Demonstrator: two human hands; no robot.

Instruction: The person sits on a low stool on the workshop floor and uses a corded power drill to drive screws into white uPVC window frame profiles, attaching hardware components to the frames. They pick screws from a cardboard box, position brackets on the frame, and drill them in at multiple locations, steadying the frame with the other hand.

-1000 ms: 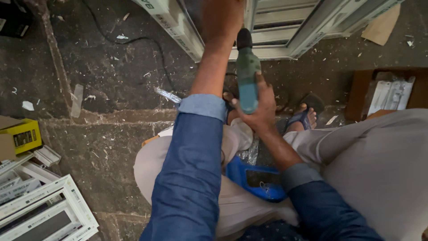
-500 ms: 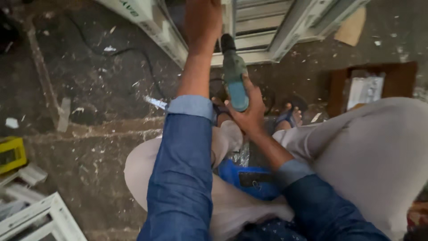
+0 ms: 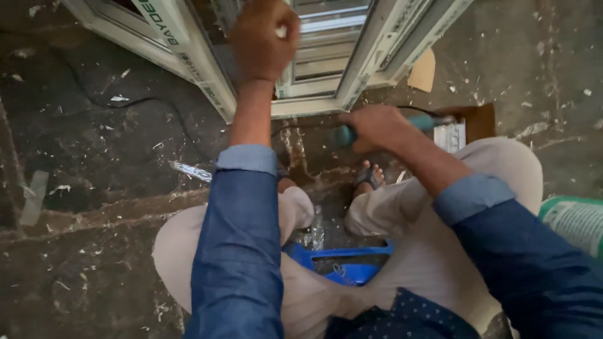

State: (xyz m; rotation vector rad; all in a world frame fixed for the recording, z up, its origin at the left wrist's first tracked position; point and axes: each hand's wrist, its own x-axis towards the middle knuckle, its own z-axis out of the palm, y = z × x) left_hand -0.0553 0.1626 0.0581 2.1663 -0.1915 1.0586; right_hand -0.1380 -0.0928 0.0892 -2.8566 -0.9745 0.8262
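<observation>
My left hand [image 3: 262,43] is stretched forward, its fingers closed around a small white piece, just over the white window frame [image 3: 326,69] lying on the floor. My right hand [image 3: 377,127] grips a green power drill [image 3: 422,123] that lies sideways, low over the floor, pointing to the right near my right knee. Both arms wear blue denim sleeves. I sit on a low blue stool [image 3: 344,262] with knees spread and a sandalled foot [image 3: 369,176] showing between them.
The dark concrete floor [image 3: 107,188] is strewn with white shavings and a black cable [image 3: 135,103]. A brown box with white parts [image 3: 461,129] lies right of the drill. A piece of cardboard [image 3: 422,72] rests by the frame. A green and white container [image 3: 575,220] is at the right edge.
My right hand has swung the drill from upright at the frame down and to the right, now sideways. The view has shifted left and forward. My left hand stays raised over the frame.
</observation>
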